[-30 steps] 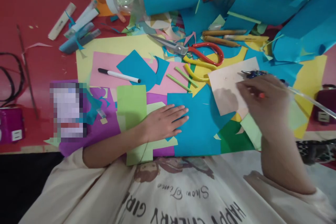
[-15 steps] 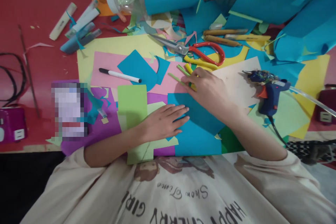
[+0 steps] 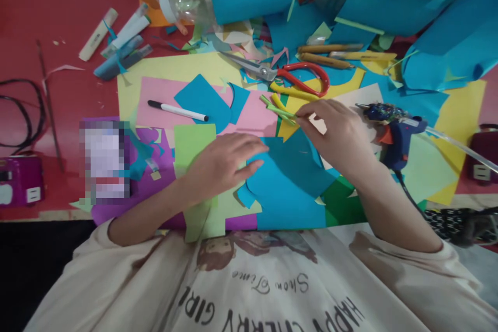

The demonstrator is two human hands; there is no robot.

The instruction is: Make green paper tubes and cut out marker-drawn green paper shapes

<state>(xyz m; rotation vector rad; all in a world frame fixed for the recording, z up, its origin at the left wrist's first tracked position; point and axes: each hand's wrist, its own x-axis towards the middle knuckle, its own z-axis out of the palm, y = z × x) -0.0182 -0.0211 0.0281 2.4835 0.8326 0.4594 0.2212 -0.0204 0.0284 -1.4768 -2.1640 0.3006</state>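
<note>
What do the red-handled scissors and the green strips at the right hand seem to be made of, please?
Scissors: grey metal blades, shown by their sheen; glossy handles, possibly plastic-coated. Green strips: probably matt paper or card, being thin and evenly coloured.

Surroundings and Lighting

The red surface (image 3: 23, 31) spanned the view, with a pale strip (image 3: 54, 215) along its near edge. Below it, a black area (image 3: 35, 264) lay at left and a pale grey area (image 3: 486, 270) at right; neither could be identified. Illumination was soft and dim.
</note>
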